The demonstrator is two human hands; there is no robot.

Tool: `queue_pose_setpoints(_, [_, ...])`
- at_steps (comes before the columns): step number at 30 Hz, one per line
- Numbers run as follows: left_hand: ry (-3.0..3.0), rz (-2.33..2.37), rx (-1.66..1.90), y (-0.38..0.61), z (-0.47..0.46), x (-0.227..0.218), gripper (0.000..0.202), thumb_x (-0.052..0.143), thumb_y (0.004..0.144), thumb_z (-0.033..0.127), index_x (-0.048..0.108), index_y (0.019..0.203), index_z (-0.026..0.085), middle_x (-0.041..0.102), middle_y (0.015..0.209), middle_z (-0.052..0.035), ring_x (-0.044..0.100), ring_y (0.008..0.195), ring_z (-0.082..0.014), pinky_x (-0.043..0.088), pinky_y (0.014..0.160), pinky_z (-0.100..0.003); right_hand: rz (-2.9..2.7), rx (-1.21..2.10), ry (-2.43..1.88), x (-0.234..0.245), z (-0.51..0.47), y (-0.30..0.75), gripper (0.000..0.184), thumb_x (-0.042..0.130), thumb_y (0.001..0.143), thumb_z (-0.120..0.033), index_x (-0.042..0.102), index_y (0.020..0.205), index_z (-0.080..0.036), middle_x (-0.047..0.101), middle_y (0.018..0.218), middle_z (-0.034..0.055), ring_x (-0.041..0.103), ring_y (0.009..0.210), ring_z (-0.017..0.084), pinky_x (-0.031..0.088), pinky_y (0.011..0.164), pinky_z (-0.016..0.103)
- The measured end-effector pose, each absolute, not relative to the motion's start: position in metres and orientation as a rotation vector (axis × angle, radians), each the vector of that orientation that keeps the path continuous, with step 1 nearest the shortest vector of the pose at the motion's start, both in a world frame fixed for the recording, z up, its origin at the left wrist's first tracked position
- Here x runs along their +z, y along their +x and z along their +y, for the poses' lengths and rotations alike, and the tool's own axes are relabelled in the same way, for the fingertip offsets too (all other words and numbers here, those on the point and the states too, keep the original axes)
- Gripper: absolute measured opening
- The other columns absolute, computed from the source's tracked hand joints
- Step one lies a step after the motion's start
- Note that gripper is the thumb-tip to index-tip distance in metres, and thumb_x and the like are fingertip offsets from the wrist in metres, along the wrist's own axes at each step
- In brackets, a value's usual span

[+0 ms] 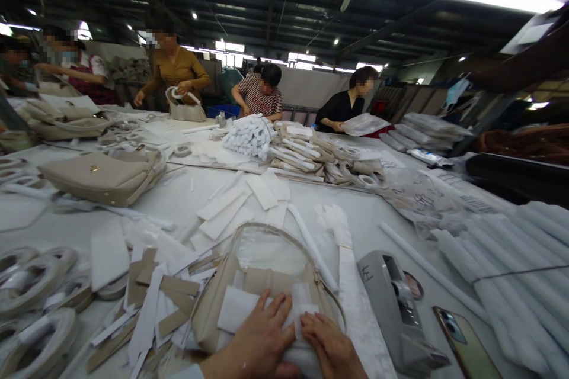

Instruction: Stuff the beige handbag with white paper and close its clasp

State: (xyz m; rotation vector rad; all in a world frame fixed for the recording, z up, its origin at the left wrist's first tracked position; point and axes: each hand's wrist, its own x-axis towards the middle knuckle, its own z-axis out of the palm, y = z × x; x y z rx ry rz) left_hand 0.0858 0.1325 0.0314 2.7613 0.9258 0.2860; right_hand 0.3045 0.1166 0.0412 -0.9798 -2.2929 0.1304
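A beige handbag (213, 302) lies on the white table (186, 201) right in front of me, its handle (267, 234) arching away. My left hand (262, 340) rests flat on the bag, fingers spread over a white foam piece (235, 311). My right hand (326, 346) sits beside it, fingers curled, pinching a small white foam strip (304, 308) against the bag.
A grey tape dispenser (393, 308) and a phone (464, 343) lie at my right, with rolled white foam tubes (511, 266) beyond. Cardboard and foam scraps (155, 290) and bag handles (35, 296) cover the left. Another handbag (102, 174) lies farther off. Several people work along the far side.
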Motion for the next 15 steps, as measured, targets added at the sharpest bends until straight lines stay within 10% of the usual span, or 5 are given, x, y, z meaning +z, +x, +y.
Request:
queue_pose_setpoints(8, [2.812, 0.981, 0.394, 0.086, 0.129, 0.018, 0.075, 0.045, 0.084, 0.066, 0.031, 0.140, 0.018, 0.014, 0.153, -0.0210, 0.022, 0.139, -0.0348, 0.022, 0.108, -0.060, -2.246, -0.086, -0.973, 0.033, 0.105, 0.302, 0.023, 0.044, 0.091, -0.011, 0.063, 0.100, -0.019, 0.073, 0.099, 0.0053, 0.067, 0.098, 0.017, 0.054, 0.092, 0.033])
queue_pose_setpoints(15, [2.886, 0.783, 0.341, 0.083, 0.130, 0.026, 0.066, 0.032, 0.093, 0.058, 0.022, 0.146, 0.020, 0.038, 0.147, -0.0096, 0.030, 0.136, -0.0276, 0.019, 0.110, -0.055, -2.238, -0.366, -0.844, 0.024, 0.094, 0.301, 0.024, 0.044, 0.087, -0.003, 0.064, 0.097, -0.013, 0.073, 0.097, 0.0089, 0.065, 0.103, 0.018, 0.052, 0.096, 0.034])
